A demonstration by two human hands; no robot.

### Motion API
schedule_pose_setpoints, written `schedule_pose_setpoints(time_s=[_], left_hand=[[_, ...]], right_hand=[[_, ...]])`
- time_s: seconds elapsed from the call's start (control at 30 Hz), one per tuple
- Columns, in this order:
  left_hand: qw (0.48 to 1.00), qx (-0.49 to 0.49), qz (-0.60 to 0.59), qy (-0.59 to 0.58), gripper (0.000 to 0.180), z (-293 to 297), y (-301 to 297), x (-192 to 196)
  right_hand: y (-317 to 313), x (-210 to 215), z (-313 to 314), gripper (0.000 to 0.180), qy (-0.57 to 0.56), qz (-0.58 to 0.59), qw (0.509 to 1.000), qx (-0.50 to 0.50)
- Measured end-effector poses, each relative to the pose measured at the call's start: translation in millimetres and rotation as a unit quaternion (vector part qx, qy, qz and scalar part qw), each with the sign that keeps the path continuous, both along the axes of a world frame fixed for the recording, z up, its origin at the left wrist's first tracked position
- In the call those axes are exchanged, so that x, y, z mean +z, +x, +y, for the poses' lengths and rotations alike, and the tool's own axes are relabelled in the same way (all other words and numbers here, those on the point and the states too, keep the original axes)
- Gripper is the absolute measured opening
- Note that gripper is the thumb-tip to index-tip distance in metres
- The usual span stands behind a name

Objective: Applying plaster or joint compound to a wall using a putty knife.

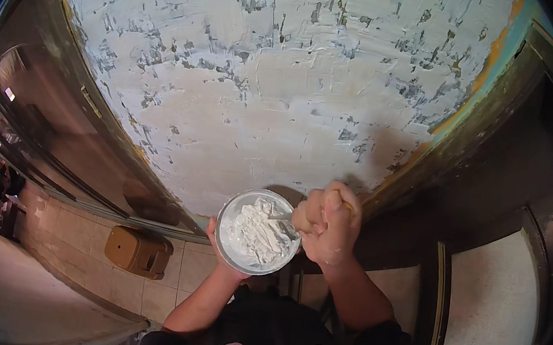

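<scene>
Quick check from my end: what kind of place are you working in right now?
Most likely a building under renovation: a wall patchily coated in fresh white plaster, a bowl of white putty held before it, and a tiled floor below.

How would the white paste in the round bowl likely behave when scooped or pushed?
The white paste stands in ridged clumps, so it is probably stiff and sticky rather than runny. It fills much of the bowl, likely making it heavy for the left hand beneath.
</scene>
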State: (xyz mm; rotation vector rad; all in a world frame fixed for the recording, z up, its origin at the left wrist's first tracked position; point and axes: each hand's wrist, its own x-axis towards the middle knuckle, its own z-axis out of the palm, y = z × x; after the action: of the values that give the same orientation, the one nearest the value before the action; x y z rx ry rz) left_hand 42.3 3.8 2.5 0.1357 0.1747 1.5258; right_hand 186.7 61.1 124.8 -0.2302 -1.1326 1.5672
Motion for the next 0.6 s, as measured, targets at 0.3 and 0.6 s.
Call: schedule_pose_setpoints(time_s=[0.3,0.6], left_hand=[[0.997,-0.063,0.010,-0.034,0.096,-9,9,-14],[0.980,-0.191,-0.037,0.051,0.108,-6,8,1]], right_hand=[[-15,-23,10,0.035,0.019,-0.077,0.997,0.024],[5,18,32,0.063,0.107,-0.038,0.951,0.288]])
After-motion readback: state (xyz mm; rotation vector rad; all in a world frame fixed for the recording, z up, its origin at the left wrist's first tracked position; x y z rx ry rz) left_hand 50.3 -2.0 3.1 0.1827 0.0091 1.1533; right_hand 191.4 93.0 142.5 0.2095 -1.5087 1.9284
